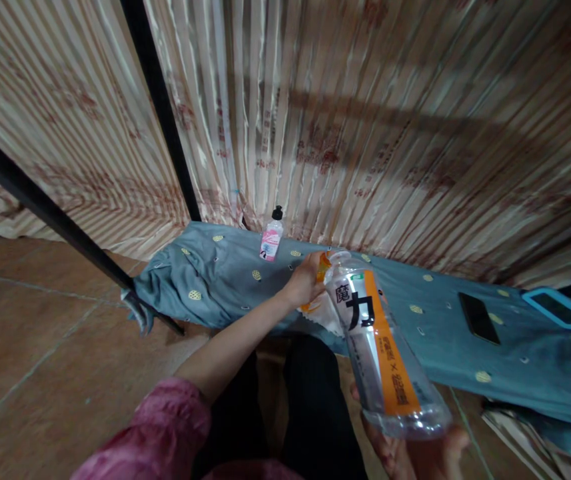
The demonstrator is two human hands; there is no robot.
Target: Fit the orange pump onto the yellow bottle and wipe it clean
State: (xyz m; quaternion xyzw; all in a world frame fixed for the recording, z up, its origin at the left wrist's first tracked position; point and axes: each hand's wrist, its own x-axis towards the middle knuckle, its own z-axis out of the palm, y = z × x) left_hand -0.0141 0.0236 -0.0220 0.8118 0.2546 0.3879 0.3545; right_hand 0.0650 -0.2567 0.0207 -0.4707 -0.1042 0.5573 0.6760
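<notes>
A large clear plastic bottle (385,347) with an orange and silver label and black characters is tilted in front of me, its mouth toward the far left. My right hand (405,447) is wrapped around its base end. By the bottle's neck, my left hand (308,280) is closed on a crinkled orange-and-white packet (328,313); part of it is hidden behind the bottle. A small clear squeeze bottle (271,237) with a pink label and black cap stands beyond my left hand on the grey-blue cloth with yellow pineapples (235,273).
A black phone (479,317) and a blue-framed device (560,308) lie on the cloth at right. Dark metal poles (160,100) rise at left before a striped, flowered curtain (325,120). Brown tiled floor (25,333) shows below, with fabric (525,433) at lower right.
</notes>
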